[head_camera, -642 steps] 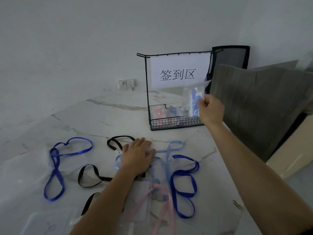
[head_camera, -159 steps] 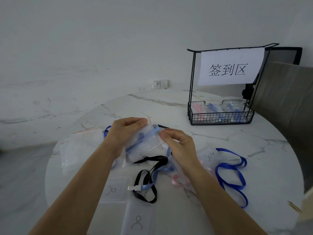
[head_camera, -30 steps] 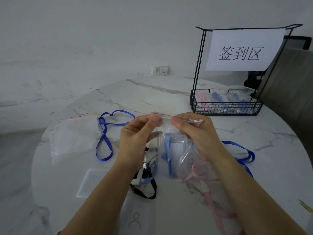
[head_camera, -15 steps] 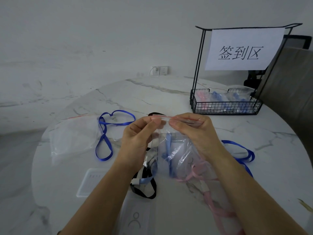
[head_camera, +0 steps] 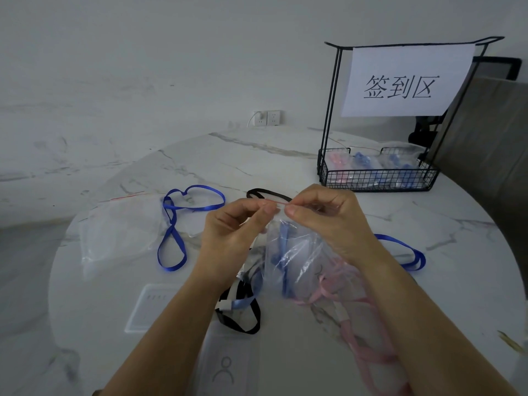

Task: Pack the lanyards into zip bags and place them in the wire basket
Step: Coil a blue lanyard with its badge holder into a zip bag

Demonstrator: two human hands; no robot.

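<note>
Head view: bag (head_camera: pixel 297 255) held up over mid tabletop (head_camera: pixel 257 167), w/ a pale-blue lanyard (head_camera: pixel 284 238) inside. L hand (head_camera: pixel 231 232) & R hand (head_camera: pixel 328 221) both pinch the bag's red zip strip (head_camera: pixel 281 203) at its top. Thumb & forefinger tips of the two hands nearly meet, fingers (head_camera: pixel 265 208) narrow, clamped on the strip. Bag body hangs crumpled below the hands.

Under it on the tabletop: a black lanyard (head_camera: pixel 245 331) & a pink lanyard (head_camera: pixel 363 352), the pink one toward the near-right edge. A blue lanyard (head_camera: pixel 171 224) lies toward the left edge, partly over spare bags (head_camera: pixel 123 232). 2nd blue lanyard (head_camera: pixel 400 243) sits right of the R wrist. Clear card sleeves (head_camera: pixel 148 307) lie by the near edge.

Basket (head_camera: pixel 377 180) stands at the far-right edge w/ filled bags (head_camera: pixel 368 162) in it, pink & blue contents. Paper sign (head_camera: pixel 400 81) hangs on its frame. Wall socket (head_camera: pixel 267 118) beyond the far edge.
</note>
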